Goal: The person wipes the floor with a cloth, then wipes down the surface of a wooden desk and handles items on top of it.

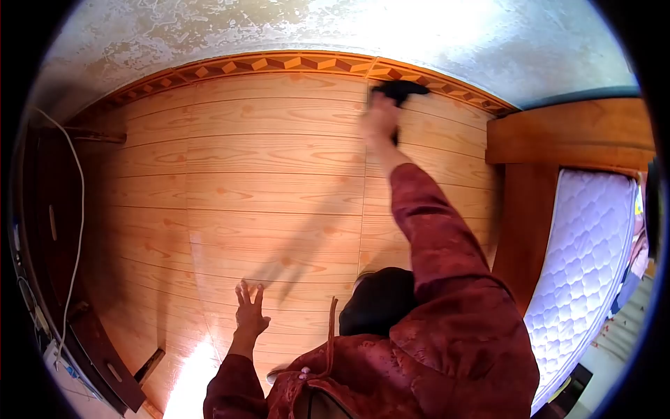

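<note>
My right hand (pixel 381 117) is stretched far forward, its fingers closed on a black cloth-like item (pixel 401 91) at the foot of the wall. The hand is blurred, and part of the black item hangs below it. The item lies against the patterned border (pixel 293 63) where the wood-look floor (pixel 272 160) ends. Lower left, my left hand (pixel 251 313) is held over the floor with its fingers spread and holds nothing. My dark knee (pixel 377 302) shows between the two arms.
On the right stands a wooden bed frame (pixel 530 216) with a white quilted mattress (pixel 583 244). Dark wooden furniture (pixel 52 216) with a white cable (pixel 82 209) and short legs lines the left side. A pale, worn wall (pixel 279 28) runs across the top.
</note>
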A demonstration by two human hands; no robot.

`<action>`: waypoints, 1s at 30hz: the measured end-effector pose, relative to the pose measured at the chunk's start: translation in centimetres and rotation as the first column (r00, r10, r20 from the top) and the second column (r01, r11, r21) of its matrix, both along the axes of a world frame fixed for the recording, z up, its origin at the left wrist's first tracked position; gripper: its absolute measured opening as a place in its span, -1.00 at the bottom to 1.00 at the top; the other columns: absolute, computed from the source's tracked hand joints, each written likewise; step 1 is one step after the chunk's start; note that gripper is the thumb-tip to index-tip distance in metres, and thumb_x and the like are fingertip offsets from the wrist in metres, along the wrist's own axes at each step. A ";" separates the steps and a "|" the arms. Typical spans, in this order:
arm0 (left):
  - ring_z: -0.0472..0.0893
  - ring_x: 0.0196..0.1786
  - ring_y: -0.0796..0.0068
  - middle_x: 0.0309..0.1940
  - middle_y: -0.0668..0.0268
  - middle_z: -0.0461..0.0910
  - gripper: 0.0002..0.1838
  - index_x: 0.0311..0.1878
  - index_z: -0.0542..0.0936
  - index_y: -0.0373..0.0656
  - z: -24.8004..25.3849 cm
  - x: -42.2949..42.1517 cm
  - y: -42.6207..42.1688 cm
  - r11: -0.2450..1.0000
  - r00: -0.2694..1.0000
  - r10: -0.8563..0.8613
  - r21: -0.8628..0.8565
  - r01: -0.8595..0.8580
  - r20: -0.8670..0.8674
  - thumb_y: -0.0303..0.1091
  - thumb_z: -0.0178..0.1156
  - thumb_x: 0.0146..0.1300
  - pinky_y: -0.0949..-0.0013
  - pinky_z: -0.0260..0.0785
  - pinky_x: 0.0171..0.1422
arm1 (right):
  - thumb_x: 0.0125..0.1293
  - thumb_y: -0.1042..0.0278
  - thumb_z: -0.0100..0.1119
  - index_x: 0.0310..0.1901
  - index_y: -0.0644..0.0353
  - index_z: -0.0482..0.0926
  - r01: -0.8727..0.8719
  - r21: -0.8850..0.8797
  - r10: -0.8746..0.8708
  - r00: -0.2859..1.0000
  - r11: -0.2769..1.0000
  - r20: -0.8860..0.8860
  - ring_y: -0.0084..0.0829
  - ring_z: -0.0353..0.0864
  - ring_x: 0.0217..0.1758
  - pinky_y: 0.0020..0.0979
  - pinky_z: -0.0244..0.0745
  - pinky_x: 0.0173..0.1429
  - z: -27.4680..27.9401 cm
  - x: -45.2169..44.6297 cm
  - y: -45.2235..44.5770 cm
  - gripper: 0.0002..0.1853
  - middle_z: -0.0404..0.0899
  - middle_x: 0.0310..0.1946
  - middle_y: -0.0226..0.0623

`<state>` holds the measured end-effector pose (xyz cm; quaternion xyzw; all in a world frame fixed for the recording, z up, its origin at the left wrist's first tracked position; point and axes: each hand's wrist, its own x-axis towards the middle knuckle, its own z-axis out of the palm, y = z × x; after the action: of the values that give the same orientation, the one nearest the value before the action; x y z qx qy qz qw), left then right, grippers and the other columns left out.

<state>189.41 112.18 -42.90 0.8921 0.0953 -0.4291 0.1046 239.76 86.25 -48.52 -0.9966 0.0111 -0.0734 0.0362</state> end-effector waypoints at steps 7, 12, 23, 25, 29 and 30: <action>-0.24 0.54 -0.14 0.51 -0.01 -0.40 0.15 0.50 -0.03 0.26 0.2 0.0 -0.2 0.997 0.996 0.077 0.023 -0.076 -0.051 -0.10 0.49 -0.13 0.06 0.39 0.26 | -0.01 0.51 0.12 -0.07 0.08 0.58 -0.622 0.663 0.841 0.541 0.416 -0.020 -0.02 0.49 -0.12 -0.07 0.46 -0.11 0.9 -14.6 19.7 -0.62 0.51 -0.19 -0.07; -0.20 0.54 -0.12 0.52 0.04 -0.39 0.15 0.51 -0.07 0.28 -0.1 0.1 -0.1 0.996 0.993 0.091 0.026 -0.090 -0.069 -0.11 0.49 -0.10 0.05 0.33 0.33 | 0.02 0.54 -0.02 -0.10 0.21 0.63 0.417 0.903 0.835 0.459 0.099 -0.304 -0.31 0.59 -0.13 -0.40 0.48 0.01 5.0 -17.2 21.0 -0.62 0.65 -0.25 -0.16; -0.15 0.52 -0.17 0.51 0.01 -0.32 0.10 0.48 0.04 0.29 0.2 -0.4 -0.1 0.994 0.991 0.111 -0.007 -0.111 0.073 -0.20 0.50 -0.12 0.05 0.45 0.18 | -0.05 0.47 0.03 0.03 0.34 0.55 0.260 0.962 0.033 0.964 0.083 -0.263 -0.33 0.55 -0.06 -0.38 0.46 0.06 7.6 -0.7 -17.3 -0.50 0.59 -0.11 -0.23; -0.12 0.51 -0.17 0.51 0.01 -0.29 0.07 0.47 0.06 0.29 0.6 -0.4 -0.2 0.991 0.986 0.132 -0.007 -0.132 0.106 -0.20 0.49 -0.11 -0.01 0.38 0.22 | 0.03 0.42 0.06 0.03 0.29 0.59 0.283 0.832 -0.264 0.949 0.477 -0.171 -0.32 0.56 -0.10 -0.38 0.45 0.05 1.3 2.0 -26.7 -0.54 0.61 -0.16 -0.23; -0.16 0.51 -0.17 0.50 -0.02 -0.25 0.08 0.47 0.07 0.18 -0.2 -1.3 -0.3 0.970 0.959 0.242 -0.002 -0.244 0.151 -0.14 0.50 -0.13 -0.21 0.09 0.38 | 0.32 -0.03 0.00 0.25 0.25 0.35 0.696 0.159 -0.687 0.718 0.700 -0.116 0.09 0.44 0.13 -0.07 0.38 0.22 -4.0 2.6 -27.3 -0.39 0.42 0.17 0.04; -0.17 0.52 -0.17 0.50 -0.02 -0.26 0.10 0.47 0.06 0.13 -0.4 -1.4 -0.4 0.947 0.934 0.316 0.001 -0.321 0.165 -0.11 0.51 -0.14 -0.24 0.03 0.40 | 0.32 -0.02 0.00 0.28 0.25 0.30 0.690 0.094 -0.677 0.723 0.718 -0.136 0.13 0.41 0.15 -0.03 0.37 0.23 -2.0 1.6 -23.1 -0.38 0.39 0.19 0.04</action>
<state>187.97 111.75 -43.27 0.8983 0.2357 -0.3309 0.1674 241.40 63.15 -50.48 -0.9193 0.3848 -0.0347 0.0746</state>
